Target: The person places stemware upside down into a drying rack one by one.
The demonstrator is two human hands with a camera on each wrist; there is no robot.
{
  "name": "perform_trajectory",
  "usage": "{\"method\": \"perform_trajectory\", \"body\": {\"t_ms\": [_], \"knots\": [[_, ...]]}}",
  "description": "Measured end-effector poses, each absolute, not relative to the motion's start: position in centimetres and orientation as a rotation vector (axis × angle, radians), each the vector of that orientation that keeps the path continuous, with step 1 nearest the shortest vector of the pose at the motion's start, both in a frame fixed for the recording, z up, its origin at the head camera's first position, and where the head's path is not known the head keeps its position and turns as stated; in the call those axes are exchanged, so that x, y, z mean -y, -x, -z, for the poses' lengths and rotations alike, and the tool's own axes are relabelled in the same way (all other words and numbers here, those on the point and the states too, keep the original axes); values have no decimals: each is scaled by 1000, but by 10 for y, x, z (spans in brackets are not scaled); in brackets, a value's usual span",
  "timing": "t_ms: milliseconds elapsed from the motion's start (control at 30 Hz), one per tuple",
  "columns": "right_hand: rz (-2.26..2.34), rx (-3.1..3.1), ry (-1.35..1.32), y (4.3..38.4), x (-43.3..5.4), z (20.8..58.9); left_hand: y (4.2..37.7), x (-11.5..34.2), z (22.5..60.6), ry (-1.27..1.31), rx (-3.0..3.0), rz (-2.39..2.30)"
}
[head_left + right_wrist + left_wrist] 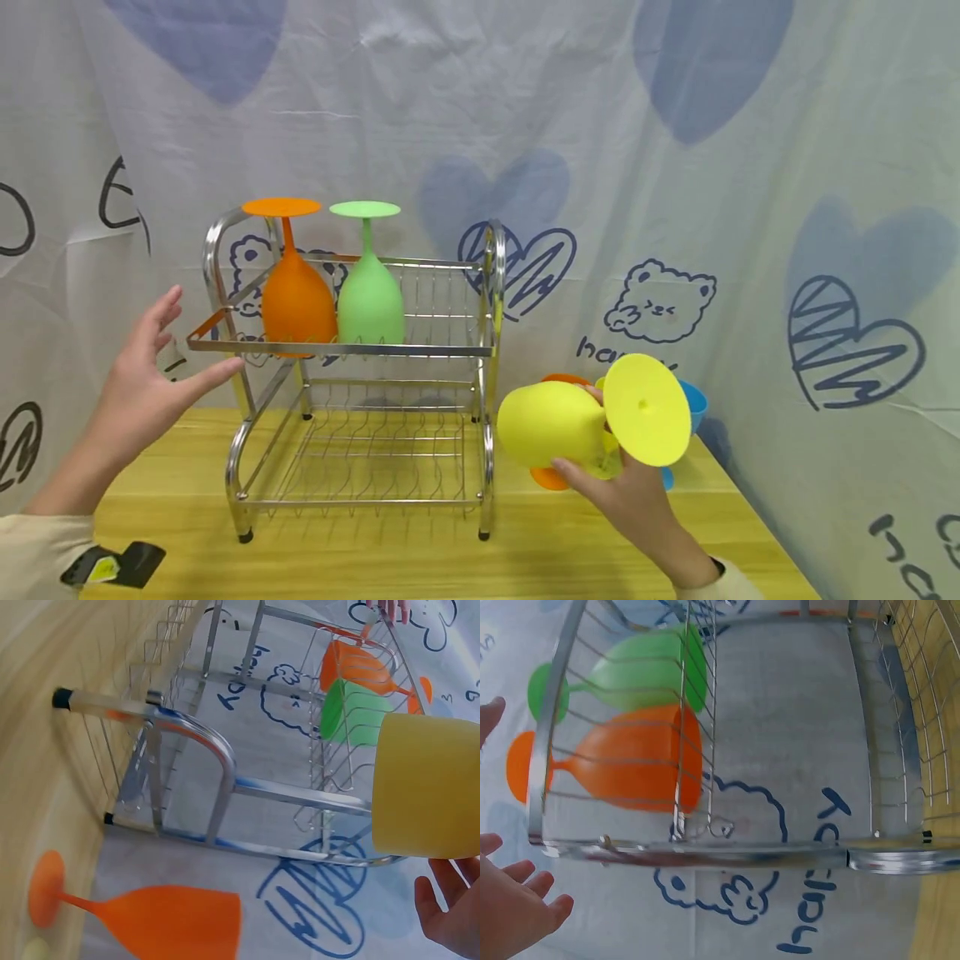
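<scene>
My right hand (637, 500) holds a yellow plastic goblet (551, 425) to the right of the dish rack, thumb and fingers around it near the stem. The goblet lies tilted sideways in the air, bowl to the left and round foot to the right. Beside the rack's left end, my left hand (150, 383) is raised with fingers spread and nothing in it. On the upper tier of the two-tier metal rack (341, 350), an orange goblet (298, 300) and a light green goblet (371, 300) stand upside down, side by side.
Behind the yellow goblet, an orange goblet (180, 915) stands upright on the wooden table (540, 550), with a blue cup (693, 404) and other yellow pieces partly hidden. A patterned curtain (570, 75) hangs behind and at both sides.
</scene>
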State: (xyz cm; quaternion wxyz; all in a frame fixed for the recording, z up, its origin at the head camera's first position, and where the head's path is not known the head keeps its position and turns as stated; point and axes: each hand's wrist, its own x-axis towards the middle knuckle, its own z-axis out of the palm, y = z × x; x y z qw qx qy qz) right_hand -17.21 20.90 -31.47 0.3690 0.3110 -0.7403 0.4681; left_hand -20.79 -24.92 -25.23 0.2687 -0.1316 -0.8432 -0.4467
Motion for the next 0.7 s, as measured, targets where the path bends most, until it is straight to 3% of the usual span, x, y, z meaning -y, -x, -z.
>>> {"method": "perform_trajectory", "body": {"t_ms": [333,700], "knots": [[-1149,1867,-902,183,-203,289,236,272,254,443,2341,1425],[-1075,1803,-939,192,-196,268,247,268,255,442,2377,1393]]}}
